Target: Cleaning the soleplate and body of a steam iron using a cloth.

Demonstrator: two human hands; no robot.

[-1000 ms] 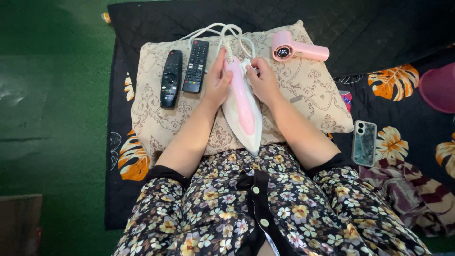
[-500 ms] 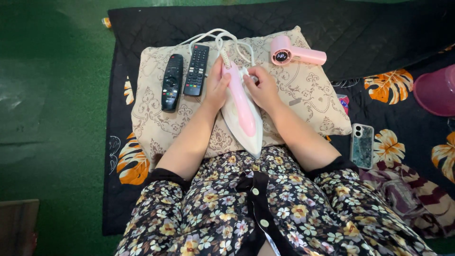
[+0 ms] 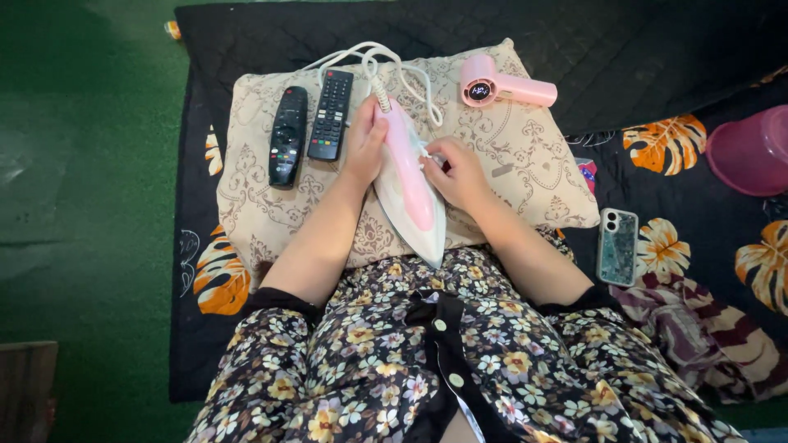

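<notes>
On the patterned pillow [image 3: 525, 176], her left hand [image 3: 361, 148] still pressed flat against the pink-and-white iron [image 3: 406, 184], while her right hand [image 3: 455, 172] had slid nearer, fingers pinching something small at its right side.

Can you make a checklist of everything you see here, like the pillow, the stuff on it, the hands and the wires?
Surface: beige patterned pillow on a dark leaf-print mat.
Job's things: pink and white iron lying on the pillow.
Clutter: two black remotes, pink handheld dryer, phone, purple bucket.
Grips: left hand rests against the iron's side; right hand touches its other side, fingers pinched.
Cables: white cord looped behind the iron.
Surroundings: green floor, crumpled cloth.
</notes>
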